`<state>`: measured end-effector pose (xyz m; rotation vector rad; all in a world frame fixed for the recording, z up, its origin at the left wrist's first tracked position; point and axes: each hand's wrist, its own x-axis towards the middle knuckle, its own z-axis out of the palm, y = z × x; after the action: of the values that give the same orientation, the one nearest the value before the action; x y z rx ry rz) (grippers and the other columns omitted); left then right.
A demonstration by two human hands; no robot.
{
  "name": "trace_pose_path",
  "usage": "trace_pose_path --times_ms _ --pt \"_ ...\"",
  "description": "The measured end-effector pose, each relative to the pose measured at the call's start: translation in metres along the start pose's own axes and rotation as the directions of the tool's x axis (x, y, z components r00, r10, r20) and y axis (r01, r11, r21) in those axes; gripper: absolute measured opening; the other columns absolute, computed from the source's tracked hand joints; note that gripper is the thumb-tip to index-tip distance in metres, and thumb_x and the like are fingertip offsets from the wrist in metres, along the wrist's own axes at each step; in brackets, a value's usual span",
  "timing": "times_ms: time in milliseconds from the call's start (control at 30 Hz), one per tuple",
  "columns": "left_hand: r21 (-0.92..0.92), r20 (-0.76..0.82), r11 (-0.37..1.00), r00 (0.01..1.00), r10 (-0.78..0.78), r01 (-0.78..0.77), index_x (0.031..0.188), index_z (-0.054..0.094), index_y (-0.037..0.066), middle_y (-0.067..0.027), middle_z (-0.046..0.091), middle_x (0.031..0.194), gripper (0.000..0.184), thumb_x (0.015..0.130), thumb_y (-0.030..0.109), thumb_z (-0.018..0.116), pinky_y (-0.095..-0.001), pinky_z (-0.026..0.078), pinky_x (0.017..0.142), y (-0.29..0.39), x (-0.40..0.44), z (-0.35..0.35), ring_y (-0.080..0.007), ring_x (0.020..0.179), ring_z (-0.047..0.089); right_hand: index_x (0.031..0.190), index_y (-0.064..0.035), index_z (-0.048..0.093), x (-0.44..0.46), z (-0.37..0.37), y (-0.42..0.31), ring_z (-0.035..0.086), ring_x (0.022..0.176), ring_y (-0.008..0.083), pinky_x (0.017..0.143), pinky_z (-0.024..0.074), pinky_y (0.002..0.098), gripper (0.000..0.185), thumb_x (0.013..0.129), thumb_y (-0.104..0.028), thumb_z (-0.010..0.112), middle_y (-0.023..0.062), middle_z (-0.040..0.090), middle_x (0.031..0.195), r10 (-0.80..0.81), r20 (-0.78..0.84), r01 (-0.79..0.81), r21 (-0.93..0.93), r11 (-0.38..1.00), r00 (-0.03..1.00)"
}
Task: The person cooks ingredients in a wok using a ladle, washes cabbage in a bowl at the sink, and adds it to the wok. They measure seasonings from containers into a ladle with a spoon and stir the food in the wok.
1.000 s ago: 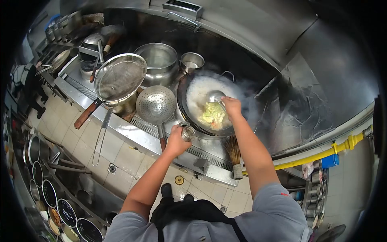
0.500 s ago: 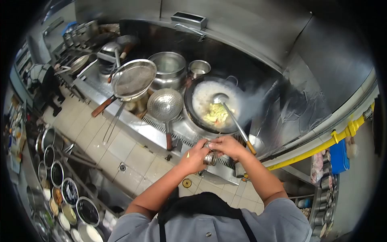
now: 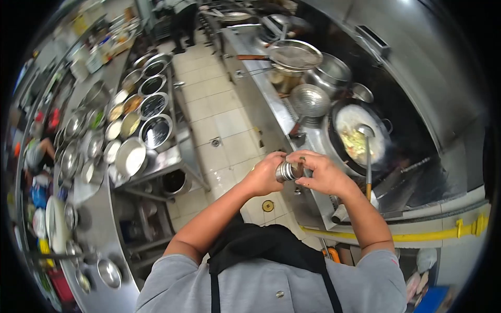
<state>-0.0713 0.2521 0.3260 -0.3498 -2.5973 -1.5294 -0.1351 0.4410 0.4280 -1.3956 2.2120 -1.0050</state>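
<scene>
In front of my chest, a small jar (image 3: 285,171) with a shiny ridged end lies sideways between my hands. My left hand (image 3: 262,176) is closed around one side of it. From the other side my right hand (image 3: 326,176) grips it, thumb and fingers curved about its darker end. My fingers hide part of the jar, and its contents cannot be made out. Beyond my right hand, a wok (image 3: 343,149) on the range holds whitish liquid with pale yellow-green pieces. A ladle (image 3: 368,161) rests in it, its wooden handle end beside my right wrist.
A perforated strainer (image 3: 310,100), a mesh sieve (image 3: 296,54) and a large pot (image 3: 334,70) sit along the range. Left of the tiled aisle, a steel counter (image 3: 96,224) carries several bowls and tubs. A yellow pipe (image 3: 417,236) runs along the right. A person (image 3: 182,23) stands far off.
My view has swung left, so the range now sits farther right and the left counter shows more fully. My right hand has shifted from beside my left fingers to around the jar's end.
</scene>
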Motion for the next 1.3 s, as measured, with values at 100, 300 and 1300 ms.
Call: trace_pose_path --times_ms 100,300,1300 --pt "0.043 -0.110 0.998 0.993 -0.032 0.037 0.102 0.058 -0.001 -0.0211 0.048 0.130 0.043 0.061 0.008 0.069 -0.0390 0.044 0.097 0.004 -0.036 -0.014 -0.0361 0.119 0.050 0.116 0.0001 0.056 0.016 0.027 -0.022 0.063 0.099 0.0187 0.082 0.0538 0.0307 0.053 0.067 0.000 0.077 0.0107 0.061 0.111 0.087 0.047 -0.093 0.162 0.982 0.995" --pt "0.096 -0.195 0.994 0.980 -0.041 0.061 0.105 0.059 0.002 -0.0198 0.058 0.113 0.047 0.060 0.007 0.071 -0.0390 0.045 0.092 -0.022 -0.117 -0.048 -0.0371 0.108 0.055 0.100 0.0046 0.059 0.052 0.084 -0.077 0.066 0.076 0.0316 0.070 0.0525 0.0393 0.052 0.074 -0.038 0.074 0.0146 0.066 0.080 0.195 0.257 -0.063 -0.445 0.893 0.947" --pt "0.077 -0.247 0.826 0.813 -0.527 0.559 0.108 0.056 -0.001 -0.0212 0.056 0.112 0.051 0.061 0.010 0.074 -0.0398 0.047 0.087 -0.045 -0.392 -0.368 -0.0366 0.103 0.057 0.138 0.0064 0.032 0.306 0.344 -0.282 0.062 0.067 0.0346 0.062 0.0503 0.0429 0.085 0.078 -0.043 0.067 0.0150 0.063 0.073 -0.761 0.294 0.813 -0.286 0.508 0.579"
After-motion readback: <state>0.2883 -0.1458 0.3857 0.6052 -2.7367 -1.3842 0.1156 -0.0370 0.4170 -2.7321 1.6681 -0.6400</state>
